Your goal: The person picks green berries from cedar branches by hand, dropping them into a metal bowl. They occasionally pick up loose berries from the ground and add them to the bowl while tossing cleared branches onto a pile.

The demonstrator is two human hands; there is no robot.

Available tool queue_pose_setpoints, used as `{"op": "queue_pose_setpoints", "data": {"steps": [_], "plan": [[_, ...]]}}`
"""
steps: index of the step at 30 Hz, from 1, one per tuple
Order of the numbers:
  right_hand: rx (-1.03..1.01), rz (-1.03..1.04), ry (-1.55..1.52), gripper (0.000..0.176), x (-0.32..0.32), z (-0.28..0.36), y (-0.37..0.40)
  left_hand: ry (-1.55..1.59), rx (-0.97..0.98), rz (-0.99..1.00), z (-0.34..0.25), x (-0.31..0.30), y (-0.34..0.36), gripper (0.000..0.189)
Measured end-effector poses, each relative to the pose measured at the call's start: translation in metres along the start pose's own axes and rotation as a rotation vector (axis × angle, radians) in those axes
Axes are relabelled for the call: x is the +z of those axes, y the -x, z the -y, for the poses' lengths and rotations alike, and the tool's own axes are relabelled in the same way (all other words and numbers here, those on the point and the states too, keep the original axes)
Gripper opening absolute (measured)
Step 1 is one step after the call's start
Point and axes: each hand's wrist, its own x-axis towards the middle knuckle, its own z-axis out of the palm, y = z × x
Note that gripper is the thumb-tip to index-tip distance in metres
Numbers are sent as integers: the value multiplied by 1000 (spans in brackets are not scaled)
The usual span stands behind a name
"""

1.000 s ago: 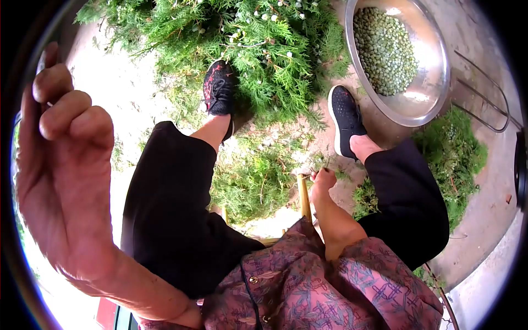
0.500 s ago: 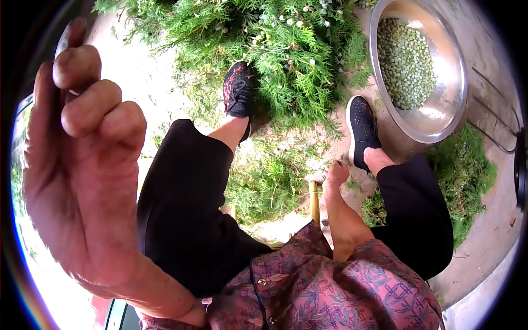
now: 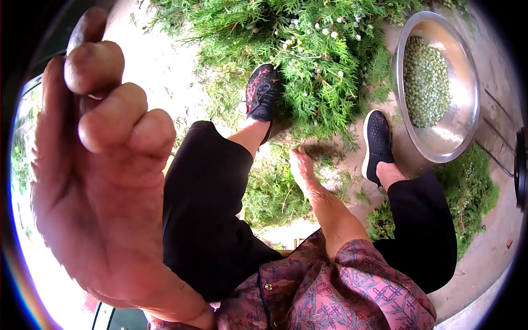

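Observation:
My left hand (image 3: 115,181) is raised close to the camera at the left, palm toward me. Its fingers are curled, and the thumb and forefinger come together near the top; anything between them cannot be made out. My right hand (image 3: 301,166) reaches down between my feet, just above green sprigs (image 3: 275,192) strewn on the ground. Its small, bunched fingers look closed, and what they may hold is hidden. Beyond it lies a heap of leafy evergreen branches (image 3: 324,77) bearing pale round berries or cones.
A metal basin (image 3: 465,124), part filled with small greenish berries or cones (image 3: 426,82), stands at the right. Long metal prongs (image 3: 498,124) lie beside it. More cut greenery (image 3: 467,192) is by my right leg. My dark shoes (image 3: 378,146) flank the sprigs.
My right hand has moved left and forward, from beside the yellowish stool leg to over the sprigs. My left hand stays raised and curled. The whole view has shifted slightly.

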Motion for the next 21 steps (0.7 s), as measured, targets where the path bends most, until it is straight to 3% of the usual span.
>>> {"op": "queue_pose_setpoints", "data": {"steps": [3,4,5,7,10,12,13,14,18,21], "plan": [[-39,-27,-38,7,30,-26,0,-5,2,-20,0,-1,2,41],[-17,-258,-7,8,4,-2,-2,7,5,-21,0,-1,3,41],[26,-362,-268,11,3,-3,-3,12,6,-20,0,-2,3,41],[-15,-275,-258,13,-9,-2,-4,15,9,-17,0,-3,4,40],[200,30,-464,8,-29,32,2,27,10,-15,0,-2,5,39],[169,-55,-548,9,-3,32,0,29,6,-24,0,-2,6,38],[69,-81,-388,9,-7,36,4,28,2,-31,0,-1,6,38],[117,-20,-357,5,-9,42,4,27,-1,-30,0,-1,6,38],[9,42,8,17,2,38,-1,28,-7,-30,0,-2,6,38],[85,93,19,16,3,47,-1,24,5,-57,-1,-2,7,39]]}}
